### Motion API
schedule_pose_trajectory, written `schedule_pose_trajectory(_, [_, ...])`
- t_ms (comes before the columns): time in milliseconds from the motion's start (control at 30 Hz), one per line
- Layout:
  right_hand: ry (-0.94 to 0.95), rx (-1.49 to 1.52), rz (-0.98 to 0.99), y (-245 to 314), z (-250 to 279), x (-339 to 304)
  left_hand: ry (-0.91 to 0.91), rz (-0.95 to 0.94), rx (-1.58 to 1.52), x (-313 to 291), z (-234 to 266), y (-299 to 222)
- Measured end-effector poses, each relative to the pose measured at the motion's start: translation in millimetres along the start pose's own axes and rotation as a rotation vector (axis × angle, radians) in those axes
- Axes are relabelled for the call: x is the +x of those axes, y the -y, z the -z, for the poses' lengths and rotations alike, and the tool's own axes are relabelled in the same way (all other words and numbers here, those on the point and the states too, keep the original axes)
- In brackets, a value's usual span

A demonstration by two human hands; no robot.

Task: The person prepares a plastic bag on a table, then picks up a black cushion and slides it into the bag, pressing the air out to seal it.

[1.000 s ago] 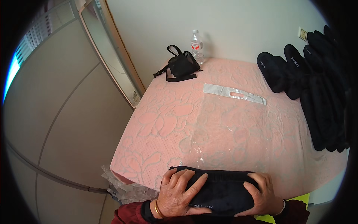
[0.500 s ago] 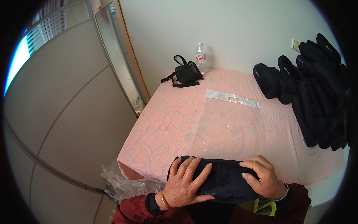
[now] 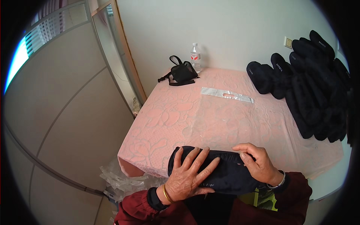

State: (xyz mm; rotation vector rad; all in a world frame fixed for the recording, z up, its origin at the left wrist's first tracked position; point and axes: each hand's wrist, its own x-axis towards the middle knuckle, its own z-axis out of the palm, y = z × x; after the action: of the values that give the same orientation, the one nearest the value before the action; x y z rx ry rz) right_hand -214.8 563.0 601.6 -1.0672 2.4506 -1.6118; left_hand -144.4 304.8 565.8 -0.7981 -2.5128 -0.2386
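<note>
A dark navy plush padded piece (image 3: 228, 174) lies crosswise at the table's near edge, close to my body, with small pale marking on its near side. My left hand (image 3: 187, 174) spans its left part, fingers spread toward the far edge and thumb along the near edge, gripping it. At the right end, my right hand (image 3: 258, 161) is bent, thumb and forefinger close together just above the far edge. Whatever may be between those fingertips is too small to make out. The other right fingers are mostly hidden.
A pile of similar dark plush pieces (image 3: 307, 90) fills the table's right side. A clear plastic bag (image 3: 240, 98) lies flat on the pink tablecloth (image 3: 161, 112). Behind are a black strapped pouch (image 3: 183, 73) and a water bottle (image 3: 195, 58). Crumpled plastic (image 3: 127, 183) sits below the left corner.
My right thumb and forefinger have lifted slightly off the piece's far edge and drawn closer together. My left hand keeps its hold. The whole view has shifted a little.
</note>
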Motion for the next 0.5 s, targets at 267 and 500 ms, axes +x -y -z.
schedule_pose_trajectory(267, [-0.033, -0.133, -0.005, -6, 10, -8, -0.065, 0.131, -0.140, 2, 10, 19])
schedule_pose_trajectory(500, [-0.010, -0.205, 0.140, -20, 30, -13, -0.175, 0.214, -0.235, 2, -4, 36])
